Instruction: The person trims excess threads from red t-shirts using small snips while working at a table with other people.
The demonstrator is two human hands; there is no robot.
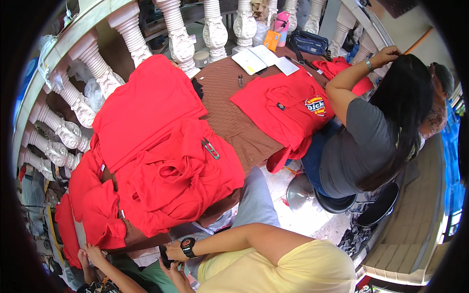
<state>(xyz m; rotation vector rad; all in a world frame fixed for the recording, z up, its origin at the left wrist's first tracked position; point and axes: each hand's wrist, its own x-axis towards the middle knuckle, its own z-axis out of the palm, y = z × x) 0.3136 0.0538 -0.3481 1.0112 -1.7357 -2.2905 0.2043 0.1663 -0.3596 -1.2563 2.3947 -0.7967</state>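
Note:
My right hand [174, 251], with a black watch [187, 247] on its wrist, closes on a small black object [166, 258] below the table's near edge. Just beneath it, my left hand [179, 279] has its fingers at the same object, which I cannot make out further. Beyond my hands, a large heap of red garments [166, 180] covers the table's left part. On the heap lie green-handled thread snips [210, 148]. A folded red garment [137, 110] rests flat behind them.
At the lower left, another person's hands [92, 255] hold red cloth. A person in grey [366, 141] sits at the right by a red printed shirt [293, 102]. An open notebook [255, 59], small snips [241, 80] and a dark bag [309, 42] lie near white balusters [213, 29].

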